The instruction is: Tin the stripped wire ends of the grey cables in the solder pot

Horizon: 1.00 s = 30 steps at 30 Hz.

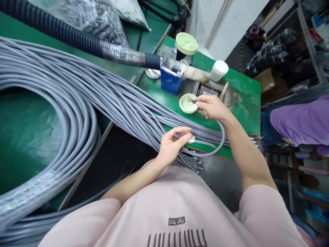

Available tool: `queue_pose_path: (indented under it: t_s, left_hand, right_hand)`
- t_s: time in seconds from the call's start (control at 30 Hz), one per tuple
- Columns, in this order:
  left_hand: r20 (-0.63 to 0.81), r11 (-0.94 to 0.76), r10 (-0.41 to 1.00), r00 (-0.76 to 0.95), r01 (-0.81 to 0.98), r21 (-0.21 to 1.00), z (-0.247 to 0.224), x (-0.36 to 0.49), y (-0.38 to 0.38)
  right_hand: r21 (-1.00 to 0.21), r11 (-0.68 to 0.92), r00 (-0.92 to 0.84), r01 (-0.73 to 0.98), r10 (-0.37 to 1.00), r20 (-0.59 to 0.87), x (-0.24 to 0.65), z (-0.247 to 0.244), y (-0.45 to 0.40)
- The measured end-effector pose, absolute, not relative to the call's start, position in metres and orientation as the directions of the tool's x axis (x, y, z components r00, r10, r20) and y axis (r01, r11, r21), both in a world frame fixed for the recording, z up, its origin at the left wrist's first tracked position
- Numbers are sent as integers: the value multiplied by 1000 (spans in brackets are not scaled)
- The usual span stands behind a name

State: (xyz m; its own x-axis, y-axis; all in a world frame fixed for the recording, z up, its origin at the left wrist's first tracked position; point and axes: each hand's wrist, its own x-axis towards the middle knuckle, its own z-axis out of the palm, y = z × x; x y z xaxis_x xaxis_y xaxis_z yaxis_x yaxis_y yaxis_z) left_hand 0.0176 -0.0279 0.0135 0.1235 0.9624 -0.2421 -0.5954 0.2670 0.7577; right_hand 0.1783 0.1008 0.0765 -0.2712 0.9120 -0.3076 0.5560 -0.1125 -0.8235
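Observation:
In the head view my right hand (212, 105) pinches the end of a grey cable (221, 137), its thin dark wires (190, 100) fanned out over a shallow pale-green dish (185, 109). From that hand the cable curves down in a loop. My left hand (172, 144) is closed around another grey cable end (202, 141), with multicoloured wires (176, 135) showing between thumb and fingers. Whether the wire tips touch the dish's contents, I cannot tell. Behind and below my hands runs a thick bundle of grey cables (123, 99).
A corrugated hose (77, 39) crosses above the bench to a blue box (171, 81). A green-lidded container (186, 44), a white jar (219, 70) and a flat metal device (209, 92) stand on the green bench (246, 113). A person in purple (300, 120) is at the right.

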Motion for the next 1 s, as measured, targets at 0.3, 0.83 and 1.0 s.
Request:
queue_pose_path:
  t_s: [0.3, 0.83, 1.0]
  left_hand:
    - [-274, 302, 952, 139, -583, 754, 11, 18, -26]
    - [-278, 313, 948, 152, -595, 741, 7, 24, -22]
    - [-292, 321, 945, 148, -587, 743, 4, 25, -21]
  right_hand:
    - [-771, -29, -279, 637, 923, -265, 181, 52, 114]
    - [-799, -279, 145, 532, 960, -238, 250, 58, 120]
    - [-782, -323, 191, 533, 946, -260, 253, 45, 128]
